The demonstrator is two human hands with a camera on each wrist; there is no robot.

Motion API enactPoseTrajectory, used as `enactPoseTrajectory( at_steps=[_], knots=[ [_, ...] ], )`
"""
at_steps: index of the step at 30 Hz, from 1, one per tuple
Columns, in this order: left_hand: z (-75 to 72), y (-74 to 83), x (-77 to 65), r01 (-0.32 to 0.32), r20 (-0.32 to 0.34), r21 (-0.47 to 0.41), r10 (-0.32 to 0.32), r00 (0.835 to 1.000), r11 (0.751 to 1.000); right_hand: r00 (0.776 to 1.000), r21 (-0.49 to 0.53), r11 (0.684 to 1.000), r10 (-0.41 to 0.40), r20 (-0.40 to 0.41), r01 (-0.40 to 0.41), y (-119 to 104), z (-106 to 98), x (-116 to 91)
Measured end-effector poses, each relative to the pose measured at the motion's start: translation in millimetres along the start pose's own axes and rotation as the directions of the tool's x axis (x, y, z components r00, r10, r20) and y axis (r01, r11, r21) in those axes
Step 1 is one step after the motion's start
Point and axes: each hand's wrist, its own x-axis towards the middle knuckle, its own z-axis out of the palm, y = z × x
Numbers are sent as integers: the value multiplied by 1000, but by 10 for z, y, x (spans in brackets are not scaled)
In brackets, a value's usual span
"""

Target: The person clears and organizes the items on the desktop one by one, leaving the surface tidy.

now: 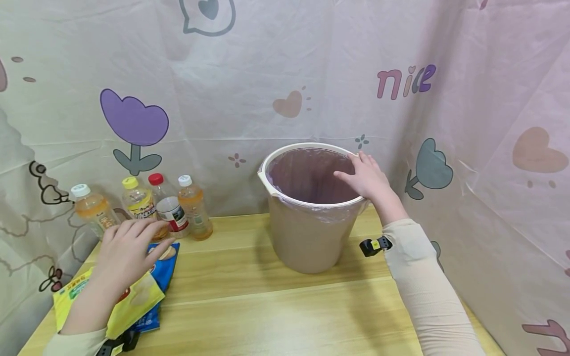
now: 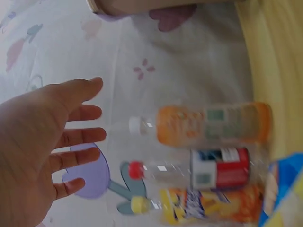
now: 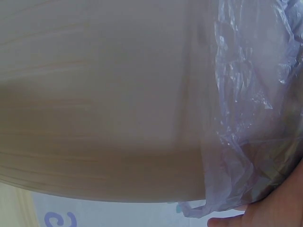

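Note:
My left hand (image 1: pixel 129 247) hovers with fingers spread over the yellow snack bag (image 1: pixel 140 301) and blue snack bag (image 1: pixel 166 269), holding nothing. Beyond it stand several bottles: a white-capped orange bottle (image 1: pixel 91 207), a yellow-capped bottle (image 1: pixel 138 200), a red-capped bottle (image 2: pixel 220 168) with a dark-and-red label, and another white-capped orange bottle (image 2: pixel 213 125). At the right side of a beige trash bin (image 1: pixel 307 237), my right hand (image 1: pixel 367 175) rests on the rim, fingers extended and thumb reaching over the opening. A clear plastic liner (image 3: pixel 251 104) folds down over the rim.
The wooden table (image 1: pixel 249 316) carries everything. A printed cloth (image 1: pixel 222 99) hangs close behind the bottles and bin, and continues along both sides. The bin stands tall at the back, right of the middle.

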Motion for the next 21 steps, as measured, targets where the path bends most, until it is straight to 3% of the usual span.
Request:
enactPoseTrajectory(
  at_steps=[4, 12, 19, 21],
  knots=[
    [47, -95, -224, 19, 2, -1, -19, 1000, 1000, 1000, 6, 1000, -1, -3, 1, -3, 6, 0],
    [115, -287, -679, 131, 104, 22, -132, 986, 991, 1000, 16, 1000, -4, 1, 4, -11, 16, -6],
    [188, -387, -977, 118, 95, 28, -120, 988, 993, 1000, 19, 1000, -5, -1, 5, -7, -2, -11],
    [212, -387, -1028, 136, 127, 39, -140, 982, 990, 1000, 21, 1000, -7, -2, 7, -8, -11, -7]
  ],
)
